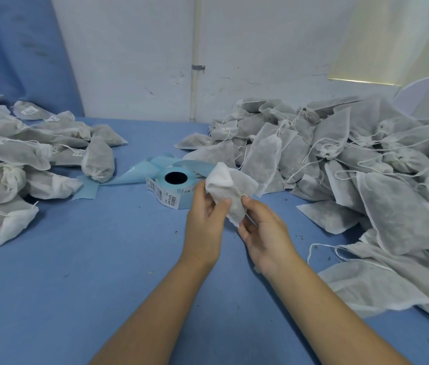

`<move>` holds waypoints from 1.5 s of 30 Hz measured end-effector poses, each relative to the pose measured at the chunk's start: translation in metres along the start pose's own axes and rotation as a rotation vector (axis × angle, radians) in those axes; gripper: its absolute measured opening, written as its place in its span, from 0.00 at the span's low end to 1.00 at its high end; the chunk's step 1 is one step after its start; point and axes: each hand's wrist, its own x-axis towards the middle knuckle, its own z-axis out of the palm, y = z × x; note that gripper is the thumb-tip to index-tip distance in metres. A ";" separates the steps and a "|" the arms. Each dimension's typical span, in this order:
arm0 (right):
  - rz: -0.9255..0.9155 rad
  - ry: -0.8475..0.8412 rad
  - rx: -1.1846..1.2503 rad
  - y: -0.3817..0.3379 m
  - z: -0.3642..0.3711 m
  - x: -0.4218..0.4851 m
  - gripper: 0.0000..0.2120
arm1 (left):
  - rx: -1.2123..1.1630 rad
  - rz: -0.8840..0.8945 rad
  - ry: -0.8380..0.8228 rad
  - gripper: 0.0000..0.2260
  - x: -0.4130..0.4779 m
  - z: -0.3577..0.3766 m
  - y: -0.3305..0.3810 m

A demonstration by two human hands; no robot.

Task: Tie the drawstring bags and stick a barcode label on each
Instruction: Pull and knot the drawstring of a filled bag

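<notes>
Heaped at left, labelled bags are seen on the table. A label roll is set just beyond the left hand. One bag is pinched by it and the right hand, above the table. More bags are piled right.

Barcodes on label roll, frame centre: bars visible, print too small for me to read. Left of frame, labels on bags likewise illegible.
</notes>
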 end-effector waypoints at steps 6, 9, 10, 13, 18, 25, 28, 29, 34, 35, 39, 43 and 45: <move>-0.036 -0.066 -0.016 0.006 0.004 -0.005 0.02 | 0.124 -0.045 0.153 0.10 0.004 -0.001 0.000; -0.058 -0.093 -0.047 0.007 0.005 -0.005 0.02 | 0.068 -0.042 0.189 0.09 0.007 -0.002 0.003; -0.071 -0.097 -0.060 0.007 0.005 -0.004 0.03 | 0.035 -0.046 0.200 0.09 0.009 -0.001 0.005; -0.122 -0.058 -0.120 0.008 0.006 0.001 0.06 | -0.037 -0.039 0.229 0.09 0.017 -0.004 0.013; -0.445 -0.040 -0.896 0.015 0.011 0.014 0.09 | -0.053 0.016 0.221 0.11 0.026 -0.030 0.025; -0.451 -0.107 -1.053 0.033 0.045 0.019 0.12 | 0.019 -0.045 0.478 0.15 0.035 -0.069 0.032; -0.441 -0.103 -1.079 0.039 0.052 0.021 0.17 | 0.209 -0.097 0.520 0.16 0.032 -0.079 0.026; -0.441 -0.100 -1.085 0.040 0.054 0.022 0.18 | 0.297 -0.117 0.546 0.15 0.032 -0.083 0.023; -0.501 -0.084 -1.140 0.048 0.055 0.026 0.15 | 0.451 -0.220 0.603 0.15 0.038 -0.092 0.015; -0.508 -0.083 -1.152 0.049 0.056 0.026 0.14 | 0.450 -0.236 0.603 0.15 0.040 -0.094 0.014; -0.517 -0.081 -1.146 0.053 0.061 0.028 0.09 | 0.374 -0.285 0.534 0.20 0.043 -0.100 0.011; -0.501 -0.054 -1.070 0.058 0.068 0.028 0.06 | 0.345 -0.310 0.537 0.16 0.045 -0.101 0.011; -0.495 -0.045 -1.053 0.060 0.071 0.028 0.04 | 0.347 -0.302 0.535 0.16 0.045 -0.101 0.012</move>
